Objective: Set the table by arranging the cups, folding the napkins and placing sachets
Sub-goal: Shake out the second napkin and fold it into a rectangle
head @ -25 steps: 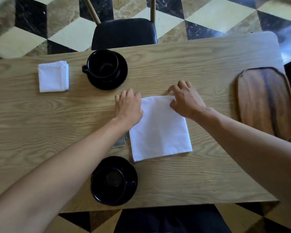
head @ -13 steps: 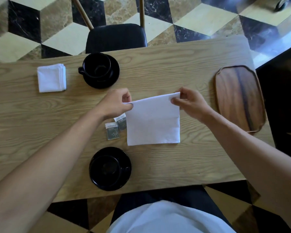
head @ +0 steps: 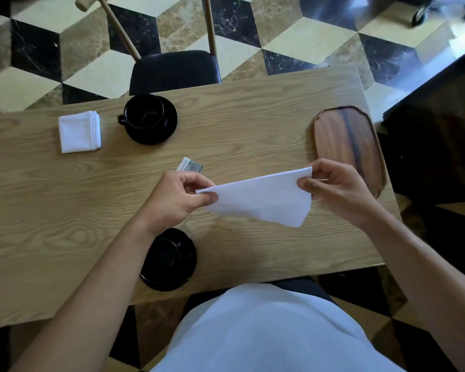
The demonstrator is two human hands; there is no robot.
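Left hand (head: 176, 201) and right hand (head: 333, 190) each pinch a top corner of the white napkin (head: 263, 201), held above the wooden table (head: 38, 197) at frame centre. Sachet (head: 190, 166) just above the left hand.

- A folded white cloth napkin (head: 80, 131) lies at the far left of the light wooden desk (head: 38, 210).
- Right of it stands a black cup on a black saucer (head: 151, 118).
- A second black cup and saucer (head: 168, 259) sits at the near edge.
- A small printed sachet (head: 190, 165) lies between the two cups.
- An oval dark wooden tray (head: 350, 146) lies at the right end.
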